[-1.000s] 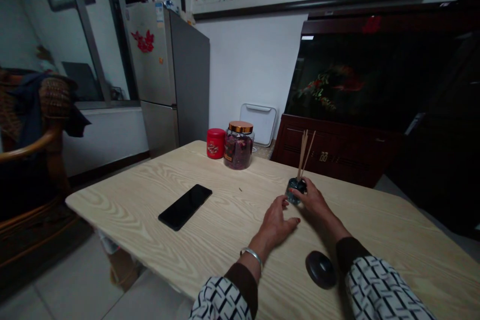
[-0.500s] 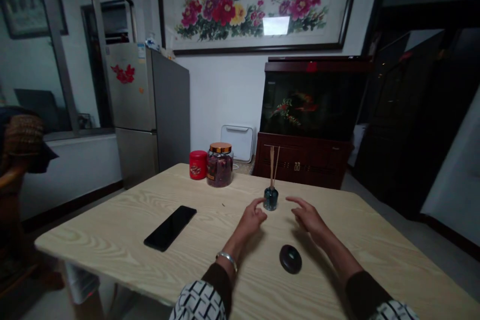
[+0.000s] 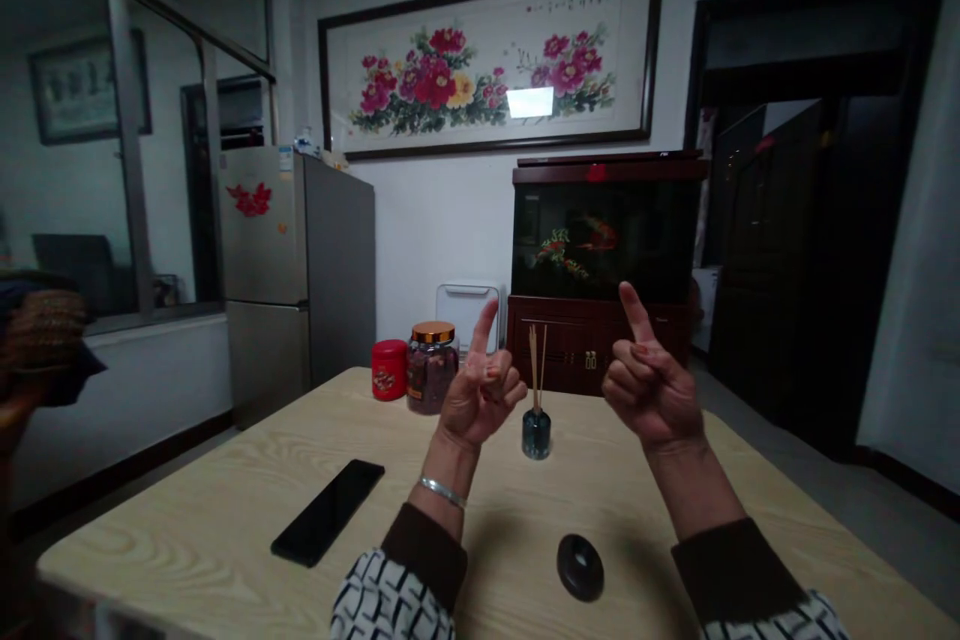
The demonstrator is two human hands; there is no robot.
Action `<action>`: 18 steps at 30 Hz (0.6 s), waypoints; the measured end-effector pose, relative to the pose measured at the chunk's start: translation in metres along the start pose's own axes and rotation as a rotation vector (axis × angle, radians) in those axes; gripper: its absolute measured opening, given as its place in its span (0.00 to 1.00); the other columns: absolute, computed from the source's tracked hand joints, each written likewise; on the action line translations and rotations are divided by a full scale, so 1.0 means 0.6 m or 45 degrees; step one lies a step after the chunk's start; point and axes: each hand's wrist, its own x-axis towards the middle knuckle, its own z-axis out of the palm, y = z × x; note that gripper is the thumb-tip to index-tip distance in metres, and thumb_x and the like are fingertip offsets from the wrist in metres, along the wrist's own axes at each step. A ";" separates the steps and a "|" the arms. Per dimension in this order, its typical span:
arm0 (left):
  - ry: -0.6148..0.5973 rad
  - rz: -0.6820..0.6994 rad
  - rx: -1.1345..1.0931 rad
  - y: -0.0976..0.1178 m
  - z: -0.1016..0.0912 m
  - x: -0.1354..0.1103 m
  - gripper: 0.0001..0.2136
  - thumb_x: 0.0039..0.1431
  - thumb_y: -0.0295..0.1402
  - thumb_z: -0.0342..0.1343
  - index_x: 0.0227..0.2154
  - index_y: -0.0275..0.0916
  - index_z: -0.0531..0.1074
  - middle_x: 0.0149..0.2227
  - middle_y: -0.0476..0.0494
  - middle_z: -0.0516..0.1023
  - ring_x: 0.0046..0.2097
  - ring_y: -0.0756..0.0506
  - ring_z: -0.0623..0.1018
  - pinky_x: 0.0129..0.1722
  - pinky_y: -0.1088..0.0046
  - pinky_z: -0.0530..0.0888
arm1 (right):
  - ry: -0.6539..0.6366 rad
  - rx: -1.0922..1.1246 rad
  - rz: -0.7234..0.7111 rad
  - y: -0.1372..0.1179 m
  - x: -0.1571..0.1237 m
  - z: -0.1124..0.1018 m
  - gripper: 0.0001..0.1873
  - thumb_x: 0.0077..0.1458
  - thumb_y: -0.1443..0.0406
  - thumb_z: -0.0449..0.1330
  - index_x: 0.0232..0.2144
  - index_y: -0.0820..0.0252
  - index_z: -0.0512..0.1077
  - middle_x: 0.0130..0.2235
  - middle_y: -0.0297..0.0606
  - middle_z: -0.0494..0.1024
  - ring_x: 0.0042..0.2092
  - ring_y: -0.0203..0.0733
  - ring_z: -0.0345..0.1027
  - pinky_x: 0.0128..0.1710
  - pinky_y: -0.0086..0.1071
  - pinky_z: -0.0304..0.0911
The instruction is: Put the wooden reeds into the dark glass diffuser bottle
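Observation:
My left hand (image 3: 484, 388) is raised over the table, its index finger pointing up and the other fingers curled in with nothing held. In the same pose, my right hand (image 3: 651, 385) is up on the other side, also holding nothing. Between the two hands, farther back, a dark glass reed diffuser (image 3: 536, 434) with thin sticks stands upright on the table. Neither hand touches it. A dark, round, flattened object with a small dip on top (image 3: 580, 567) lies nearer to me, between my forearms.
A black phone (image 3: 328, 512) lies at the left of the wooden table (image 3: 202, 520). At its back edge stand a red canister (image 3: 389, 370) and a jar with a copper-coloured lid (image 3: 433, 375), partly behind my left hand. A fish tank (image 3: 652, 240) stands beyond.
Both hands have lifted from near the diffuser, and their index fingers have turned from pointing inward to pointing up. The camera view has tilted upward; the table objects seem unmoved.

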 end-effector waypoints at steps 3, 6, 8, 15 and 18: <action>0.038 -0.035 -0.069 -0.054 -0.022 -0.022 0.43 0.47 0.29 0.62 0.67 0.52 0.51 0.19 0.60 0.49 0.20 0.55 0.45 0.21 0.78 0.49 | 0.022 0.169 0.020 0.052 -0.029 -0.022 0.39 0.55 0.66 0.58 0.66 0.39 0.54 0.21 0.20 0.45 0.20 0.31 0.28 0.14 0.19 0.39; 0.025 -0.110 -0.097 -0.081 -0.035 -0.031 0.44 0.47 0.30 0.62 0.67 0.53 0.50 0.19 0.60 0.50 0.20 0.55 0.46 0.21 0.78 0.49 | 0.034 0.292 0.032 0.078 -0.035 -0.036 0.39 0.55 0.67 0.57 0.67 0.41 0.54 0.21 0.20 0.44 0.20 0.31 0.26 0.14 0.18 0.38; 0.024 -0.120 -0.102 -0.084 -0.038 -0.030 0.44 0.47 0.30 0.62 0.67 0.53 0.50 0.19 0.60 0.50 0.20 0.55 0.46 0.22 0.78 0.49 | 0.035 0.303 0.034 0.078 -0.032 -0.039 0.39 0.55 0.68 0.57 0.66 0.41 0.55 0.21 0.20 0.44 0.21 0.31 0.26 0.14 0.19 0.37; 0.077 -0.141 -0.042 -0.074 -0.070 -0.036 0.40 0.49 0.31 0.62 0.66 0.51 0.54 0.21 0.60 0.55 0.21 0.56 0.51 0.23 0.78 0.53 | 0.100 0.088 0.157 0.090 -0.030 -0.065 0.33 0.55 0.62 0.61 0.63 0.43 0.61 0.22 0.21 0.50 0.19 0.29 0.36 0.16 0.20 0.41; 0.313 -0.332 0.251 -0.109 -0.124 -0.058 0.33 0.51 0.35 0.62 0.61 0.44 0.62 0.28 0.54 0.68 0.23 0.56 0.60 0.26 0.79 0.57 | 0.262 -0.344 0.397 0.157 -0.035 -0.124 0.28 0.55 0.55 0.61 0.57 0.49 0.67 0.27 0.27 0.65 0.23 0.30 0.55 0.20 0.22 0.51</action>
